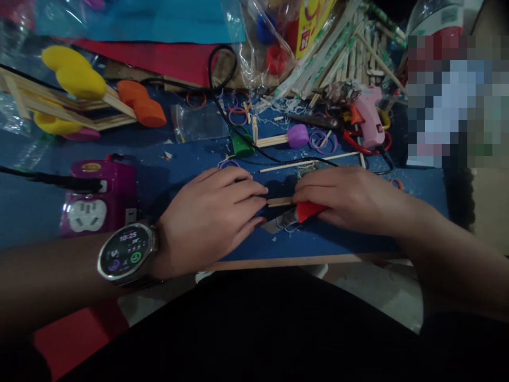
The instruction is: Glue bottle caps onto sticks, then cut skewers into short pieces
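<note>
Between my two hands, short light wooden sticks (280,201) lie near the table's front edge. The fingertips of my left hand (212,212) press together at their left end. My right hand (350,199) is closed at their right end. Beneath its fingers shows a red piece (308,210), beside a clear crumpled plastic scrap (282,220); whether the hand grips the red piece too is hard to tell. Just beyond lie a long thin stick (310,161) and several sticks with a purple cap (297,136).
A purple power socket (95,196) stands at the left. A pink glue gun (369,116) and scissors (318,122) lie at the back right, with a black cable (274,159) crossing the middle. Yellow and orange foam pieces (141,103) sit at the back left.
</note>
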### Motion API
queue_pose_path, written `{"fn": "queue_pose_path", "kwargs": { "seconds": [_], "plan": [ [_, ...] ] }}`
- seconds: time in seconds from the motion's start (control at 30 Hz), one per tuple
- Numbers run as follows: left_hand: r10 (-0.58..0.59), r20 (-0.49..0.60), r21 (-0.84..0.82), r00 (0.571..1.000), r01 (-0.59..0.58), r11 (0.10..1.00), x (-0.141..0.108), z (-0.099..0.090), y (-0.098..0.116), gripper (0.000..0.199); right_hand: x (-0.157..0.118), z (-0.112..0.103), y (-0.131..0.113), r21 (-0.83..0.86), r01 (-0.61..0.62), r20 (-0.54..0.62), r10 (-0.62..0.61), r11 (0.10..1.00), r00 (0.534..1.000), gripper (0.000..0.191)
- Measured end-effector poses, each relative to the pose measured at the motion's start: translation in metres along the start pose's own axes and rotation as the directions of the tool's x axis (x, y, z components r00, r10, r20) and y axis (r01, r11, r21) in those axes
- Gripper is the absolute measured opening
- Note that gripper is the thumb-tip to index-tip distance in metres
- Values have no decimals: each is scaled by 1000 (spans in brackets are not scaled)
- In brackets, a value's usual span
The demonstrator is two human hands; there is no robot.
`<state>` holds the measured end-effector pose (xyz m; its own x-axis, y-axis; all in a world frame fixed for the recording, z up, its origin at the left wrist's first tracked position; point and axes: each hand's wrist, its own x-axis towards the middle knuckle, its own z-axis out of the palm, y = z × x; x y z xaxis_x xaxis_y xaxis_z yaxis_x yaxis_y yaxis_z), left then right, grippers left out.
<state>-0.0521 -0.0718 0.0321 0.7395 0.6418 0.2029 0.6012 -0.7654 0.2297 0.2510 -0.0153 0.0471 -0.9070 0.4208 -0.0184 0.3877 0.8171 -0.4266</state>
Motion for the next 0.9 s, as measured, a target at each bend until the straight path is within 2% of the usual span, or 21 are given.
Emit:
{"fn": "queue_pose_path", "kwargs": {
  "seconds": [0.17, 0.67, 0.9],
  "plan": [
    [33, -65, 44, 997, -30, 999, 0, 0, 1, 20, 1, 1, 0, -5, 7, 7, -7, 1000, 1000, 24],
    [50, -38, 39, 998, -49, 998, 0, -3, 2, 25, 1, 1, 0, -9, -2, 8, 2, 1000, 1000, 27],
    [74, -42, 39, 996, -72, 997, 1, -2, 0, 21, 0, 1, 0, 0, 2, 10, -2, 1000, 1000, 27]
  ]
}}
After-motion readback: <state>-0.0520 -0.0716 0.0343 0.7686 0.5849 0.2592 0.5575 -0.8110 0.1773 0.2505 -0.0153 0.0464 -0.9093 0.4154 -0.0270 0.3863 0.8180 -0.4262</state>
